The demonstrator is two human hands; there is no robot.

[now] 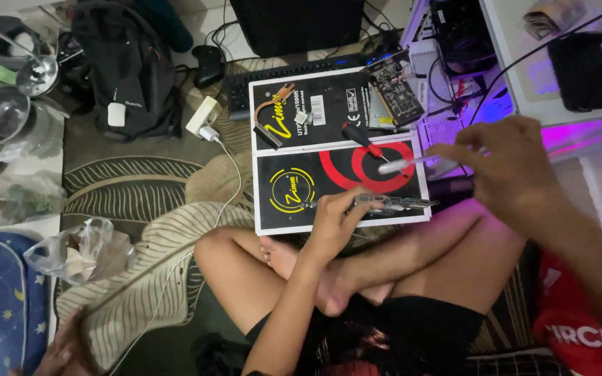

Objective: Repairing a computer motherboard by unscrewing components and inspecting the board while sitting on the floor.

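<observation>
Near the box's (294,182) front edge, left hand (332,219) fingers pinch a clear strip (384,203), right hand (506,167) grips a white tool (402,164); either could slip.

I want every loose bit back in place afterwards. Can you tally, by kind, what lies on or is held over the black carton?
Screwdriver: 1
Copper heat-pipe cooler: 1
Circuit board: 1
Long metal bracket under the left hand: 1
White slender tool in the right hand: 1
Total: 5

right forearm (593,257) cut off, backpack (130,66) top cropped
</observation>
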